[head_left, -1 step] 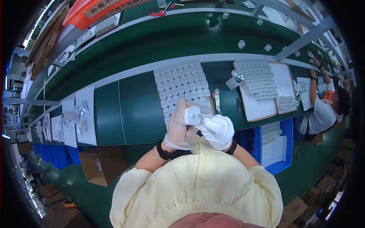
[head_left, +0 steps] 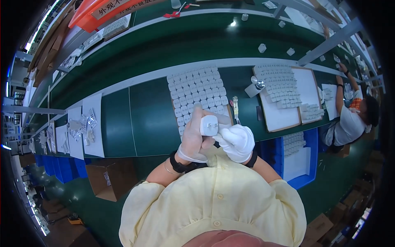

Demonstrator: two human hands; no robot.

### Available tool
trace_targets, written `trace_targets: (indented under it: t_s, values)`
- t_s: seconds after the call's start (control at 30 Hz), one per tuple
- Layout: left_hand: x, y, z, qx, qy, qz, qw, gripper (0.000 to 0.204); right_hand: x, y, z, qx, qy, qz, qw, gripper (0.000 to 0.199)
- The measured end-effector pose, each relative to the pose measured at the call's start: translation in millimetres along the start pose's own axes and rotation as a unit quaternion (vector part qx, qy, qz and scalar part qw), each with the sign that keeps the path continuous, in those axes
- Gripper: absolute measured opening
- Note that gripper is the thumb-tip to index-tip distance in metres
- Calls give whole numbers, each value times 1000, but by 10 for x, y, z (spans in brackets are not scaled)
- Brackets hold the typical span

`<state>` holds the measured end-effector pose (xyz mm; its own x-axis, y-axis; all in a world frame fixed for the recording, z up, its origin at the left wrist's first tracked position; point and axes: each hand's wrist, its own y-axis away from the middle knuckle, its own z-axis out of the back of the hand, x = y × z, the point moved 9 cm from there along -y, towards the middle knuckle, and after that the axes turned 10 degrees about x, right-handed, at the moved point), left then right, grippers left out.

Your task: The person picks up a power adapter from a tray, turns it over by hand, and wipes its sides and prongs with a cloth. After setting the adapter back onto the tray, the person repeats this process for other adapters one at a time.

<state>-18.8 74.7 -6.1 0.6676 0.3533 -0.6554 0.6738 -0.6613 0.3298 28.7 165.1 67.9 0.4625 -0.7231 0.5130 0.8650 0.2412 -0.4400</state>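
Note:
My left hand point(head_left: 191, 133), in a thin pale glove, is closed around a white plug adapter point(head_left: 209, 125). The adapter's metal prongs face up. My right hand point(head_left: 236, 142), in a white glove, has its fingers curled together at the adapter's lower right edge. Whatever those fingers pinch is too small or hidden to make out. Just beyond my hands, many white adapters point(head_left: 196, 87) stand in close rows on a tray, partly covered by my left hand. Right of that tray lies a small tool with a pale handle point(head_left: 235, 106).
A white pump bottle point(head_left: 254, 87) with a metal top stands right of the rows. Beyond it, a tray point(head_left: 277, 117) carries more adapters. A blue bin point(head_left: 314, 158) sits below the bench edge. A cardboard box point(head_left: 110, 181) is lower left. Another person point(head_left: 349, 111) works far right.

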Motion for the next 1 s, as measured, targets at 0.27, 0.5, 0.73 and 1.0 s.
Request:
trace_targets:
  t_s: [0.27, 0.5, 0.73, 1.0]
  values:
    - [77, -31, 70, -12, -6, -32, 999, 61, 267, -168, 185, -36, 38, 21, 998, 29]
    - [-394, 205, -7, -66, -283, -280, 915, 39, -106, 148, 24, -78, -101, -59, 990, 29]
    - [-495, 266, -55, -102, -379, -350, 851, 30, -210, -31, 32, -109, -285, -148, 941, 34]
    - [-451, 178, -189, -92, -514, -242, 818, 30, -310, -221, -106, -2, -196, -82, 977, 26]
